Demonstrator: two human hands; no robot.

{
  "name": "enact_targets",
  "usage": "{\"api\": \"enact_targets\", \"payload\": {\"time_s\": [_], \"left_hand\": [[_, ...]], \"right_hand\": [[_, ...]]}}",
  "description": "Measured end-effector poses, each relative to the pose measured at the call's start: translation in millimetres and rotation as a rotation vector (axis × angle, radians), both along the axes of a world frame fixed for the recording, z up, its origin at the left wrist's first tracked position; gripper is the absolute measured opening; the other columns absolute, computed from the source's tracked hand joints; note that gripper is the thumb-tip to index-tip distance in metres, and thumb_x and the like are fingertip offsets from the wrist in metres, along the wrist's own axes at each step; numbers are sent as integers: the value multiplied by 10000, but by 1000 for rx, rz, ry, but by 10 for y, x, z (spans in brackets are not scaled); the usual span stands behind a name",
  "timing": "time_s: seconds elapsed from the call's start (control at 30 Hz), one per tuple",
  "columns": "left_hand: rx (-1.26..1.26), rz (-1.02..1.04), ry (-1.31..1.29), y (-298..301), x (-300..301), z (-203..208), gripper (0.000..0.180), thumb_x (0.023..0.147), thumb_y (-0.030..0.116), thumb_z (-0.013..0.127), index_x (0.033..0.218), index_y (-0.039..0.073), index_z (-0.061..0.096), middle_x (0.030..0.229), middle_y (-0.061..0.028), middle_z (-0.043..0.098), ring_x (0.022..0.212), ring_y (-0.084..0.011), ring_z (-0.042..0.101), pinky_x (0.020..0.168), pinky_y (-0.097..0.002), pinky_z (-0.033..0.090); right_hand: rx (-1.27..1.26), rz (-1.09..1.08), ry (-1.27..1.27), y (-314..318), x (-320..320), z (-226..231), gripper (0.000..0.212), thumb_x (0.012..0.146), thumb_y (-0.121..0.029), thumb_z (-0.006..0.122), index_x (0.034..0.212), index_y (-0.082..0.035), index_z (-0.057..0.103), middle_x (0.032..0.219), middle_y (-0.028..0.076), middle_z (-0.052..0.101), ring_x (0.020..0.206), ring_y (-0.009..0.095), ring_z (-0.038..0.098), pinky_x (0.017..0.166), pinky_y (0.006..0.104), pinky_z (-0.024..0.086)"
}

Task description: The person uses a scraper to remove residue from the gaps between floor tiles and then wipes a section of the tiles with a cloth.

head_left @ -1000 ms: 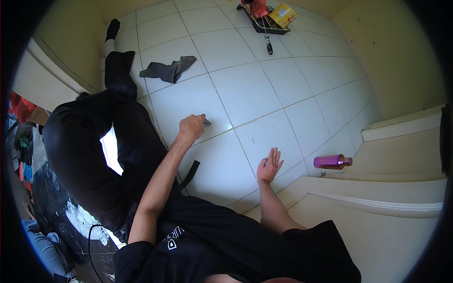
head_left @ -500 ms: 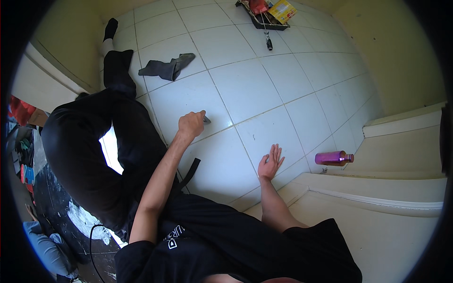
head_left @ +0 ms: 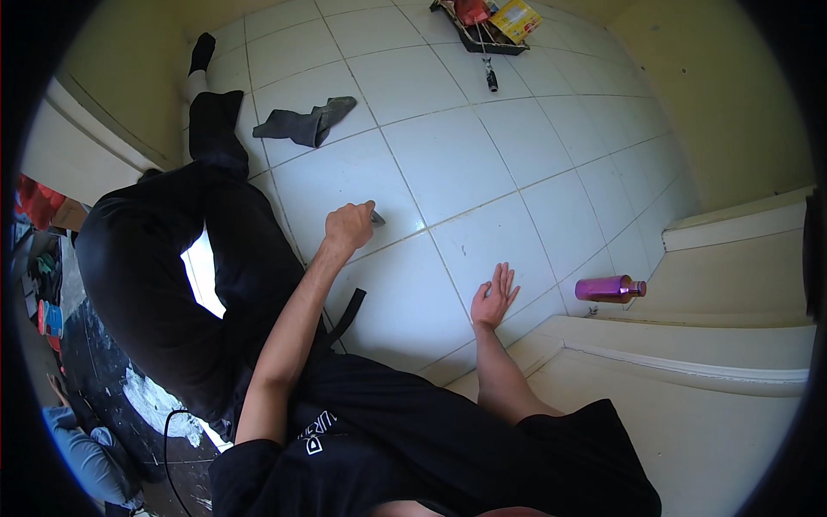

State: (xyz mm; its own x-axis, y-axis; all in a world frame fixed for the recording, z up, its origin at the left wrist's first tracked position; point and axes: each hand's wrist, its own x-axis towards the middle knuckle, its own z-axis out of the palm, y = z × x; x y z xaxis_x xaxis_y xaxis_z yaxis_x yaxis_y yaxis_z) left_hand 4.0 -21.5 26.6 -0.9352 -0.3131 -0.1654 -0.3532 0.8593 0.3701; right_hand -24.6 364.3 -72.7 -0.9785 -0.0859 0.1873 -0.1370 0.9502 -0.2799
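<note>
Scraper [head_left: 377, 218] in left hand [head_left: 349, 228] stays on the tile.

View: single head-worn fisheye camera, the left of a side-by-side pair.
Position: above the person's torso, high over the tiled floor [head_left: 448, 164].
Facing: steeply downward and forward; both forearms enter from the lower edge.
Range: left hand [head_left: 347, 228] and right hand [head_left: 494, 295] lie near mid-frame; the tray of tools [head_left: 482, 21] sits far off at the top edge.
Distortion: tile joints and the step edge [head_left: 689, 362] bend toward the dark circular rim.
Shared coverage: only one view supplied.
</note>
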Motion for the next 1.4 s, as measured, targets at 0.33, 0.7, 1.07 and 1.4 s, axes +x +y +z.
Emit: {"api": "enact_targets", "payload": {"time_s": [0.33, 0.7, 1.07, 1.4], "left_hand": [[1, -32, 1, -3, -7, -4, 172, 935, 190, 601, 1058, 103, 684, 865, -199, 748, 821, -406, 749, 711, -516, 594], [86, -28, 11, -27, -3, -12, 181, 947, 185, 576, 1063, 99, 685, 893, -214, 745, 856, -420, 739, 743, -531, 586], [97, -26, 29, 3, -7, -15, 188, 943, 176, 576, 1064, 84, 685, 891, -224, 743, 856, -427, 737, 750, -531, 589], [116, -20, 35, -12, 6, 7, 183, 940, 184, 581, 1044, 86, 695, 900, -225, 746, 865, -425, 738, 759, -529, 590]], "right_hand": [[-2, 12, 8, 20, -9, -30, 601, 964, -159, 496, 1561, -104, 464, 1681, 48, 370, 1573, 270, 288, 1291, 551, 116], [-7, 12, 10, 14, -5, -12, 596, 964, -147, 488, 1558, -105, 468, 1679, 51, 372, 1571, 271, 292, 1289, 561, 119], [7, 6, 5, -1, -1, 0, 582, 971, -144, 478, 1551, -94, 476, 1678, 52, 374, 1571, 266, 291, 1289, 556, 126], [-2, 8, 5, 11, -8, -18, 588, 967, -144, 481, 1554, -103, 471, 1676, 47, 377, 1573, 265, 287, 1290, 556, 117]]}}
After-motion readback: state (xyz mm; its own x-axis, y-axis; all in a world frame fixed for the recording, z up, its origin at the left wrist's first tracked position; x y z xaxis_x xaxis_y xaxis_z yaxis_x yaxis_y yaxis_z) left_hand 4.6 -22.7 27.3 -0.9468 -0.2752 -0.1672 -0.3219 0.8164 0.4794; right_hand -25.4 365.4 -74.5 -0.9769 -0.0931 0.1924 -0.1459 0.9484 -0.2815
